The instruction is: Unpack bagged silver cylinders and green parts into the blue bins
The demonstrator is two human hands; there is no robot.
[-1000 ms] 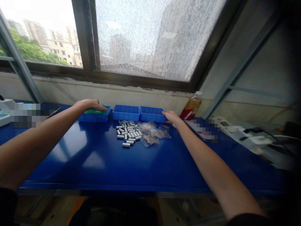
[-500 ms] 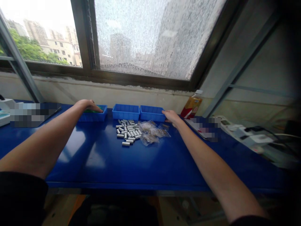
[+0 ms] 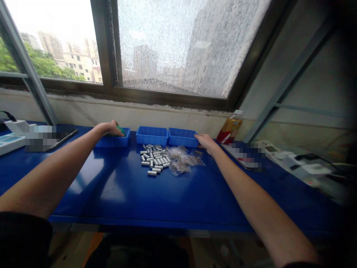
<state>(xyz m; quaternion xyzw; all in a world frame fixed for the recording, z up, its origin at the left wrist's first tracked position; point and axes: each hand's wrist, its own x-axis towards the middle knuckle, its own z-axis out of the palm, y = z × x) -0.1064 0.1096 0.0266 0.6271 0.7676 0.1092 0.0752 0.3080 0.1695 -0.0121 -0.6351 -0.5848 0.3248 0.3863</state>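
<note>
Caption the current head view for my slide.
Left hand at left bin, right hand at right bin; metal pieces and bags on the table.

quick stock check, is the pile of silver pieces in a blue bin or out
Out: the silver pieces lie loose on the blue tabletop, in front of the middle blue bin and beside the clear bags.
</note>
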